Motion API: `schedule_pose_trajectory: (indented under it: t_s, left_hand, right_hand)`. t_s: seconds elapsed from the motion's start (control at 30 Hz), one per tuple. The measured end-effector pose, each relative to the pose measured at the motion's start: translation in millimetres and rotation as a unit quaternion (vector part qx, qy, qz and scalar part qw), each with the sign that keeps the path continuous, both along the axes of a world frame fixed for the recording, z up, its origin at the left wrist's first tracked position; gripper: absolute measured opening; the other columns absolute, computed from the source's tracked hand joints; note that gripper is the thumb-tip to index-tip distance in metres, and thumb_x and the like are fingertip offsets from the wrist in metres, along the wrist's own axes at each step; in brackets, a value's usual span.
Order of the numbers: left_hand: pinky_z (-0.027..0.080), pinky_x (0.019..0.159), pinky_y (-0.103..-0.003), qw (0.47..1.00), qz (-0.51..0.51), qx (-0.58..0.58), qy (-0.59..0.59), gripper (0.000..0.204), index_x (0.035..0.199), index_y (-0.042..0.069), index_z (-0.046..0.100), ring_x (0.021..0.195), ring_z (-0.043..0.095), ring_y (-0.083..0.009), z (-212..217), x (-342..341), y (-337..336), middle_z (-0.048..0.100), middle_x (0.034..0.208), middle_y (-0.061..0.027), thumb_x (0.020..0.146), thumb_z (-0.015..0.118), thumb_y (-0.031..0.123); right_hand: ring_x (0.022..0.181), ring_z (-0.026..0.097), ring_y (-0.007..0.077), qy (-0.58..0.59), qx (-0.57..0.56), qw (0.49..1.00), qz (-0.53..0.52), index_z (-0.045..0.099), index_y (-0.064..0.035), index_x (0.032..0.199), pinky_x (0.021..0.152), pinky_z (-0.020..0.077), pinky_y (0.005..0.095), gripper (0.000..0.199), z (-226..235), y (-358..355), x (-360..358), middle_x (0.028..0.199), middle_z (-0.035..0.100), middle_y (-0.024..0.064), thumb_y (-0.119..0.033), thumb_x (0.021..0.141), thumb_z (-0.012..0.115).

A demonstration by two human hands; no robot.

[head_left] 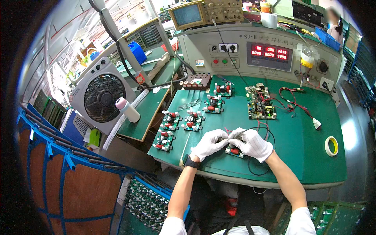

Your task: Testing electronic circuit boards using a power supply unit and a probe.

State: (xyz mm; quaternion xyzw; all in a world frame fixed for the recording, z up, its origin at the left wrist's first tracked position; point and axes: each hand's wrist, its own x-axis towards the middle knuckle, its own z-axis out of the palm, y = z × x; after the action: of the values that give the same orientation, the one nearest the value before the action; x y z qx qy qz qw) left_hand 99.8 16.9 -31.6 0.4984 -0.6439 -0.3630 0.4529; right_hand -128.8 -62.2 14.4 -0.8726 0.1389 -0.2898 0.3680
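Note:
Both my hands wear white gloves and meet over a small green circuit board (235,152) with a red component, near the table's front edge. My left hand (208,145) is closed, its fingertips pinched at the board's upper left; what they hold is hidden. My right hand (253,145) is closed too, thumb and fingers pinched around the end of a thin black cable (273,135) that loops beside it. The two hands' fingertips nearly touch. Several similar boards (192,120) with red and black components sit to the left on the green table (297,156).
A larger populated board (260,103) with red wires lies mid-table. Right of it are a white plug (317,124) and a tape roll (331,146). A test console (235,47) with red digits stands behind, an oscilloscope (203,13) on top. A fan (103,94) and tumbler (128,110) stand left.

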Motion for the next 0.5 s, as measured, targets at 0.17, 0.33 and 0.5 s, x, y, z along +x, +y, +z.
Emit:
schedule_pose_trajectory:
  t_s: [0.17, 0.33, 0.5]
  left_hand:
    - [0.051, 0.079, -0.025, 0.998, -0.023, 0.011, 0.052, 0.01, 0.105, 0.001, 0.07, 0.087, 0.06, -0.0063, 6, -4, 6, 0.069, 0.097, -0.0001, 0.098, 0.074, 0.007]
    - [0.055, 0.08, -0.029, 0.972, 0.045, -0.181, -0.143, 0.009, 0.099, 0.003, 0.071, 0.087, 0.067, -0.0147, 49, -16, 0, 0.072, 0.096, -0.0069, 0.092, 0.077, 0.004]
    - [0.059, 0.07, -0.036, 0.948, 0.122, -0.219, -0.198, 0.011, 0.099, 0.009, 0.074, 0.082, 0.074, -0.0286, 81, -129, 15, 0.073, 0.097, -0.011, 0.09, 0.077, 0.013]
  right_hand:
    - [0.085, 0.073, 0.0164, -0.107, 0.114, 0.988, 0.008, 0.068, 0.002, 0.111, 0.076, 0.0576, 0.0317, 0.016, 6, 5, -5, 0.094, 0.076, 0.0109, -0.01, 0.101, 0.071]
    - [0.098, 0.071, 0.0184, -0.245, 0.243, 0.935, -0.08, 0.062, -0.0001, 0.124, 0.094, 0.0564, 0.0373, 0.024, 34, -20, -39, 0.101, 0.073, 0.0074, -0.016, 0.106, 0.065]
    - [0.087, 0.067, 0.0128, -0.115, 0.378, 0.91, -0.127, 0.062, -0.004, 0.14, 0.09, 0.0562, 0.0354, 0.042, 43, -83, -126, 0.092, 0.069, 0.0007, -0.032, 0.108, 0.059]
